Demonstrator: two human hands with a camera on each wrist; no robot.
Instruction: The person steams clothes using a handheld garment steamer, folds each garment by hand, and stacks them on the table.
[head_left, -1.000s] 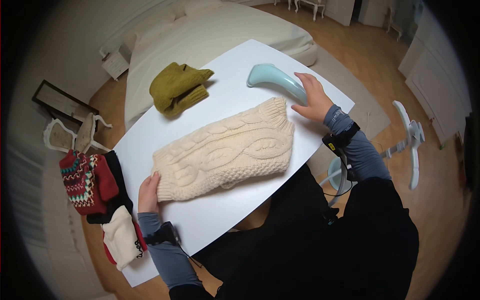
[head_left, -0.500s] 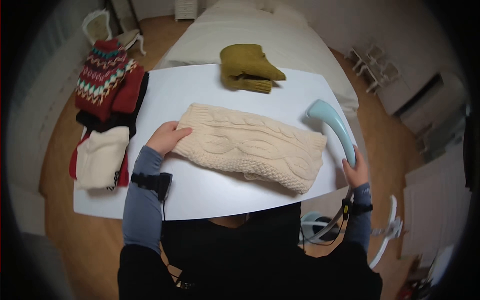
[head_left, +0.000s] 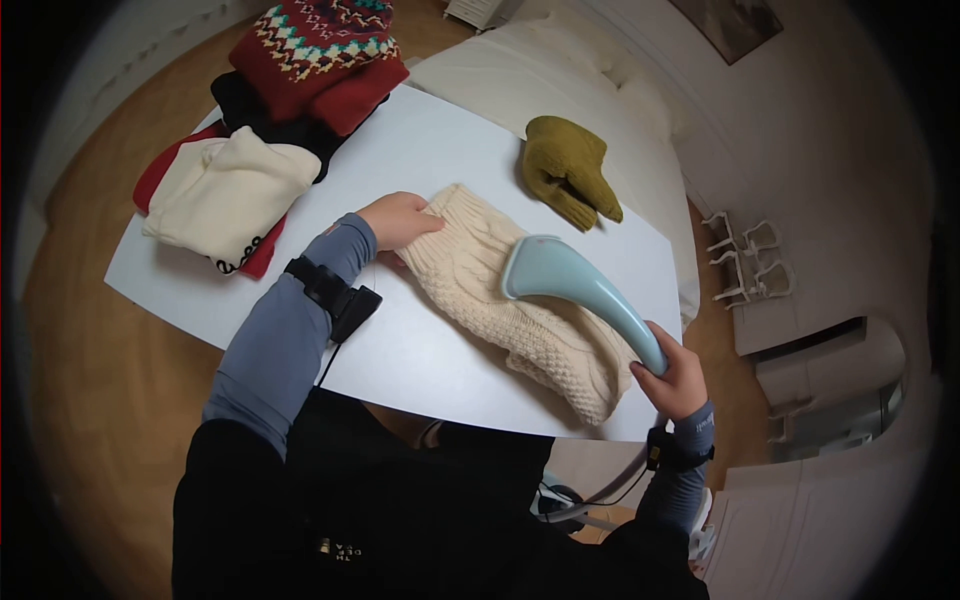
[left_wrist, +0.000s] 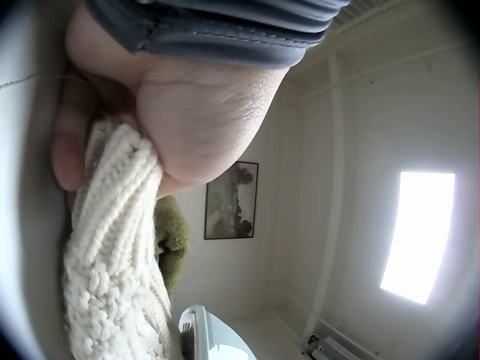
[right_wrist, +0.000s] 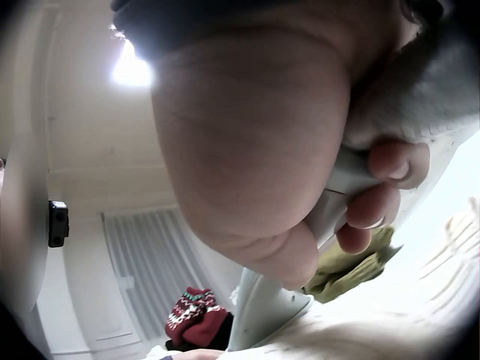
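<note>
A cream cable-knit sweater (head_left: 465,265), folded into a long shape, lies across the white table (head_left: 365,345). My left hand (head_left: 398,220) pinches its ribbed end; the left wrist view shows thumb and fingers on either side of the ribbing (left_wrist: 124,169). In my right hand (head_left: 680,382) is the handle of a pale blue garment steamer (head_left: 580,278), with fingers curled round it in the right wrist view. The steamer's wide head overlaps the middle of the sweater in the head view, its face turned toward the left hand.
A folded mustard-green knit (head_left: 568,168) lies toward the far edge. At the left are a red patterned sweater (head_left: 325,60) on black cloth (head_left: 285,125) and a white garment (head_left: 225,190) over red. A bed (head_left: 560,60) stands beyond. The steamer's hose hangs below the near edge.
My right hand first reached to the steamer, then took its handle, and has now brought it left over the sweater. The left hand stays at the ribbed end. The head view has turned.
</note>
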